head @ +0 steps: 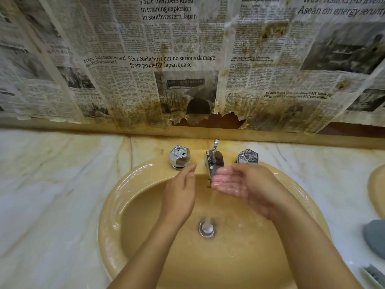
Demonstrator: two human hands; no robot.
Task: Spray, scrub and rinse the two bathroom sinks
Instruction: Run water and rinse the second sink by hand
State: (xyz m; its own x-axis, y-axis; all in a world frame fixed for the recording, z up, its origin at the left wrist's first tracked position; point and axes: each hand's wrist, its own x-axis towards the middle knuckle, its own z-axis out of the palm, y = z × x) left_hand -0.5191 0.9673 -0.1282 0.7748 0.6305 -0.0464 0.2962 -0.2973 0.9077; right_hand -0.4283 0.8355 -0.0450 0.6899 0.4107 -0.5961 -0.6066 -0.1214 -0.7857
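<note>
- Both forearms reach in over the front rim of the sink (116, 205), a yellow basin set in the marble counter (52, 184).
- Right hand (239, 184) cups under the running faucet (214, 161), fingers together and slightly curled, palm up, holding nothing.
- Left hand (181, 195) has straight, relaxed fingers pointing at the left tap (179, 156), just short of it, so it is the nearer hand for shutting off the water.
- Second sink (378, 190) shows at the counter's right edge.

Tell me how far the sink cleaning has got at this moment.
Scrubbing looks done: the yellow sink is wet with suds on its rim. In hand: tap running, right hand cupped under the stream, left hand beside it. The second sink is barely visible; state unclear.
</note>
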